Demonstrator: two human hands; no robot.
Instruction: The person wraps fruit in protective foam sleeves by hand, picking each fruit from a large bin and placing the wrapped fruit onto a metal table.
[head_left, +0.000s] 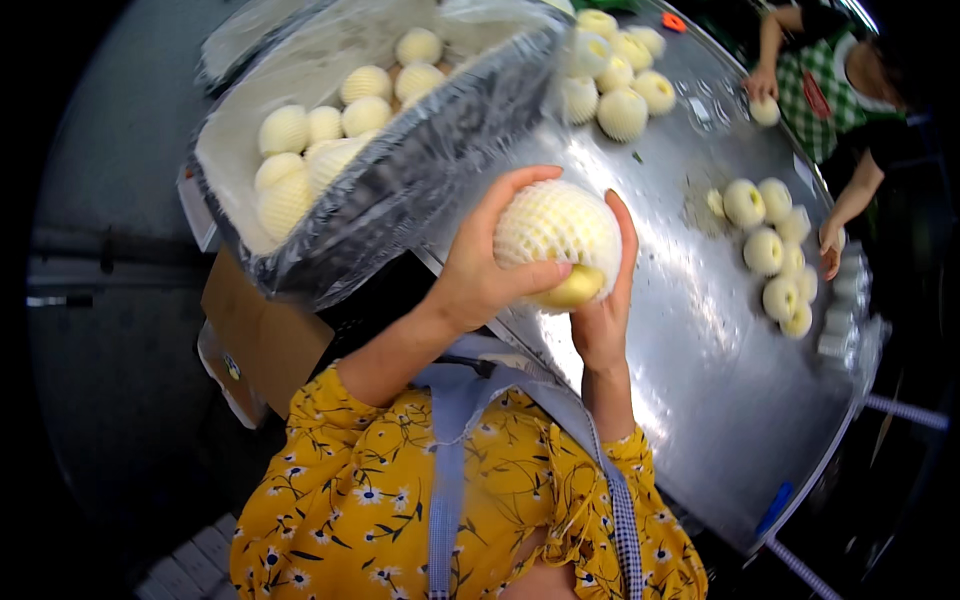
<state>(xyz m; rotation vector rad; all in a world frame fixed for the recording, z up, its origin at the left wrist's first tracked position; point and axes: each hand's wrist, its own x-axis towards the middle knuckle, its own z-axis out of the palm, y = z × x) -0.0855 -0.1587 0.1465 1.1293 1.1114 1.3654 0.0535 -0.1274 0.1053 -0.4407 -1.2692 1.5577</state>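
Observation:
A round yellow fruit in a white foam net sleeve (559, 232) is held up in front of me, between both palms. My left hand (480, 259) wraps its left side, with the thumb at the sleeve's lower edge where bare yellow skin shows. My right hand (611, 300) supports the opposite side and underside; part of that hand is hidden behind the fruit. Up and to the left stands a box lined with clear plastic (420, 187), holding several sleeved fruits (367, 116). Below the held fruit spreads a stainless steel table (697, 360).
Sleeved fruits (622, 112) cluster at the table's far side, and another group (765, 255) sits to the right. A person in a green checked apron (802, 97) touches a fruit (765, 111) across the table. Clear plastic containers (844, 307) stack at the right edge. A cardboard box (259, 322) stands lower left.

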